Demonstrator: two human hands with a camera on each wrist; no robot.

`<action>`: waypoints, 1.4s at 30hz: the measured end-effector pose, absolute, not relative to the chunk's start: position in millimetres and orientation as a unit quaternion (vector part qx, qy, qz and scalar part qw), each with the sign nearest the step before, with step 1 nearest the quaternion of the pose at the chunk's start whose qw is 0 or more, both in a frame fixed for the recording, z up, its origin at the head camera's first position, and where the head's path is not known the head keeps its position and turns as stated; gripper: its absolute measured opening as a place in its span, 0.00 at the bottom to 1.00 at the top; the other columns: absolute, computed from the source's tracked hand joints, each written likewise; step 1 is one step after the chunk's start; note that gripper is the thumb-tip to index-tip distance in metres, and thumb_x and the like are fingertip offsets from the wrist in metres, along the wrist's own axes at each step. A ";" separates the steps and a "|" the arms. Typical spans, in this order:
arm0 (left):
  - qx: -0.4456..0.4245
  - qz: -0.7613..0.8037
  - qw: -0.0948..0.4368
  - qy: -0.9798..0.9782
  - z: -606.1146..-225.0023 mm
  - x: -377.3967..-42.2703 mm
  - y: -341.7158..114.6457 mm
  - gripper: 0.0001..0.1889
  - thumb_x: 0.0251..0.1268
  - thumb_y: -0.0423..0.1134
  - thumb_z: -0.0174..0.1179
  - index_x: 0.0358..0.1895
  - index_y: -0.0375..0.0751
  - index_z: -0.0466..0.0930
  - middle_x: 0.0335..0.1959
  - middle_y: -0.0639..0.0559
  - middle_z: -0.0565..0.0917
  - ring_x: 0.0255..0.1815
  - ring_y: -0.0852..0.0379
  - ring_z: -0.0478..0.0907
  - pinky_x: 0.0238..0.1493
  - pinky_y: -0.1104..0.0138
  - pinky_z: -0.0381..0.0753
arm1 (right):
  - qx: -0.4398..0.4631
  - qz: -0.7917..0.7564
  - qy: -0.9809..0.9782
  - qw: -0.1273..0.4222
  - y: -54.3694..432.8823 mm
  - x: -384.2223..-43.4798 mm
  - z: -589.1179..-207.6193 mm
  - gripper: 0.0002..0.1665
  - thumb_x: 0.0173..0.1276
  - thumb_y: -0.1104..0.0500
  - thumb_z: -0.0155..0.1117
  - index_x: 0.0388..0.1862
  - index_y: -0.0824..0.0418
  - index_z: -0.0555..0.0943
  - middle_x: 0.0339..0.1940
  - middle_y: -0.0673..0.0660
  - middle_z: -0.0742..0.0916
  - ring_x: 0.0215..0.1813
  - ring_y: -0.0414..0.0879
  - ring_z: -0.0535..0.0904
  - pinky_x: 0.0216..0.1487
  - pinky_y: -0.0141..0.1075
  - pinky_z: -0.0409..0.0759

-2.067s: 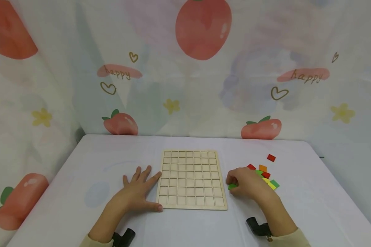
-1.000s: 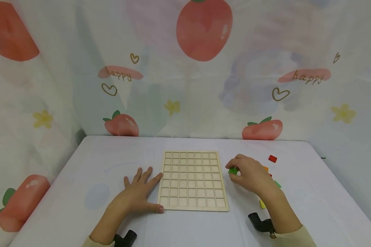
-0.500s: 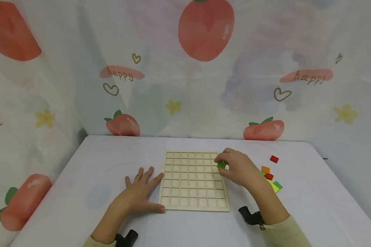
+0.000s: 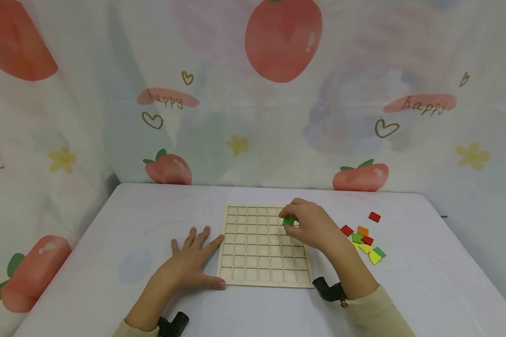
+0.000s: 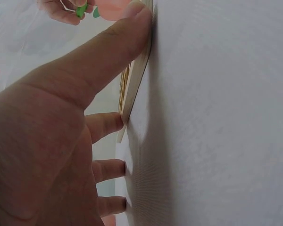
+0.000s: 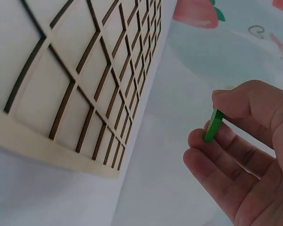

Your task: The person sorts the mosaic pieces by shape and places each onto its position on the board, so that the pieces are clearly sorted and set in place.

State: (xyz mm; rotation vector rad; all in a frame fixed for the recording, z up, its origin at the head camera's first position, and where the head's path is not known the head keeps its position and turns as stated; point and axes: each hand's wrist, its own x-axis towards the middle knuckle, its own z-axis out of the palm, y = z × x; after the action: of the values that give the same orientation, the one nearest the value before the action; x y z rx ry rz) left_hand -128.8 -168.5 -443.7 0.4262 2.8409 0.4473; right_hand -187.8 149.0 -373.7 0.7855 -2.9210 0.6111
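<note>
A pale wooden grid board [image 4: 257, 252] with square recesses lies flat on the white table. My left hand [image 4: 188, 264] is spread at its left side, thumb and index fingertip touching the edge; the left wrist view shows the thumb [image 5: 108, 47] against the rim. Above the board's upper right part, my right hand [image 4: 314, 227] pinches a green tile [image 4: 288, 220] between thumb and fingers. In the right wrist view the same green tile [image 6: 213, 126] is seen nearly edge-on, held apart from the board.
Right of the board lies a loose group of tiles: red [image 4: 347, 230], orange [image 4: 363, 231], green [image 4: 357, 238] and yellow [image 4: 375, 257] pieces. One red tile [image 4: 374, 216] sits apart farther back. A printed curtain [image 4: 278, 117] hangs behind the table.
My right hand picked up a green tile beside the pile and carried it left, over the board's upper right. The pile is uncovered again. My left hand has stayed at the board's edge.
</note>
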 end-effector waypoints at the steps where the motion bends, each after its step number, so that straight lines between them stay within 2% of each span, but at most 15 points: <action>1: 0.147 0.153 0.116 0.970 -443.6 -128.7 -168.5 0.61 0.35 0.79 0.67 0.78 0.62 0.57 0.81 0.41 0.51 0.80 0.30 0.39 0.62 0.21 0.39 | 0.256 0.199 -0.945 0.028 147.6 -188.4 -373.7 0.12 0.59 0.63 0.70 0.44 0.56 0.87 0.40 0.49 0.84 0.38 0.45 0.80 0.42 0.39 0.79; 8: 0.151 0.157 0.119 0.969 -440.6 -128.5 -167.6 0.61 0.36 0.79 0.67 0.79 0.60 0.57 0.81 0.41 0.50 0.80 0.30 0.38 0.62 0.21 0.39 | 0.267 0.213 -0.939 0.031 137.5 -192.0 -375.4 0.12 0.59 0.63 0.69 0.43 0.55 0.87 0.40 0.48 0.84 0.38 0.44 0.80 0.41 0.38 0.78; 22: 0.160 0.159 0.117 0.967 -440.9 -128.7 -169.8 0.60 0.38 0.79 0.66 0.79 0.60 0.56 0.81 0.40 0.49 0.80 0.29 0.38 0.61 0.20 0.38 | 0.290 0.216 -0.932 0.000 108.1 -200.3 -380.7 0.15 0.59 0.65 0.68 0.45 0.57 0.87 0.39 0.47 0.84 0.39 0.46 0.81 0.41 0.37 0.78; 27: 0.159 0.148 0.115 0.969 -441.0 -130.4 -169.4 0.61 0.37 0.80 0.65 0.79 0.60 0.56 0.81 0.41 0.51 0.80 0.29 0.41 0.62 0.21 0.41 | 0.301 0.208 -0.931 -0.007 95.9 -202.5 -379.5 0.15 0.59 0.66 0.68 0.45 0.57 0.88 0.39 0.48 0.85 0.38 0.44 0.80 0.39 0.37 0.78; 35: 0.158 0.139 0.104 0.972 -439.0 -128.6 -169.0 0.60 0.36 0.79 0.67 0.78 0.59 0.60 0.80 0.40 0.54 0.79 0.28 0.44 0.63 0.22 0.43 | 0.310 0.172 -0.935 -0.018 76.7 -205.1 -382.6 0.14 0.60 0.63 0.71 0.46 0.54 0.88 0.41 0.47 0.86 0.37 0.40 0.78 0.39 0.37 0.78; 42: 0.163 0.124 0.091 0.974 -441.0 -129.9 -169.1 0.60 0.35 0.81 0.65 0.78 0.60 0.60 0.80 0.41 0.55 0.79 0.29 0.46 0.64 0.24 0.48 | 0.313 0.146 -0.938 -0.031 62.8 -208.9 -388.2 0.12 0.62 0.59 0.73 0.45 0.53 0.88 0.43 0.47 0.86 0.41 0.43 0.80 0.42 0.41 0.80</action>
State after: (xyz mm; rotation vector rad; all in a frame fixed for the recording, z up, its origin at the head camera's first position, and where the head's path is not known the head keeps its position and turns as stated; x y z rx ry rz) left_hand -129.9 -169.1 -441.0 0.4854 2.8949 0.3692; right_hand -208.9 62.8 -388.2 1.0042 -3.0064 0.4670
